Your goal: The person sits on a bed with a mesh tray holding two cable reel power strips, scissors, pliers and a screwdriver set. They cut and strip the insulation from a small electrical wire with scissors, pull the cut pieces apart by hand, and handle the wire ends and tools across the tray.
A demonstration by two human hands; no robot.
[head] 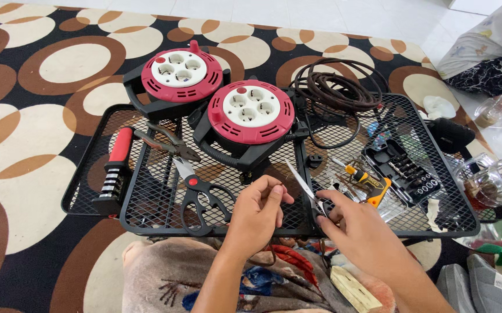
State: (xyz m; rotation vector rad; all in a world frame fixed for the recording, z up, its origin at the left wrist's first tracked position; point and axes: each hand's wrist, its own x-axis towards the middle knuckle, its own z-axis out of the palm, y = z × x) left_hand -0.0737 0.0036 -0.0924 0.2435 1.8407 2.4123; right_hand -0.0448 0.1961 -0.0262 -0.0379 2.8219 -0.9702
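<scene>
Scissors point(306, 188) with slim pale blades sit in the right hand point(358, 229), fingers closed round the dark handles, blades parted and pointing up and away over the black mesh counter point(146, 203). The left hand point(257, 211) is pinched shut on a thin dark wire point(275, 200), thumb and forefinger holding its end just beside the blades. As a judgement, the cut goes best if the wire is held taut and close to the pivot of the blades, with the fingertips kept clear of the edges.

Counted on the counter: two red-and-white cable reels point(251, 113), each with four sockets; one pair of black-handled scissors point(199, 194) lying flat; one pair of pliers point(167, 142); one red-and-black tool point(115, 171) at the left edge; one coil of brown cable point(338, 87); one open bit case point(404, 171); one yellow-handled screwdriver point(358, 172).
</scene>
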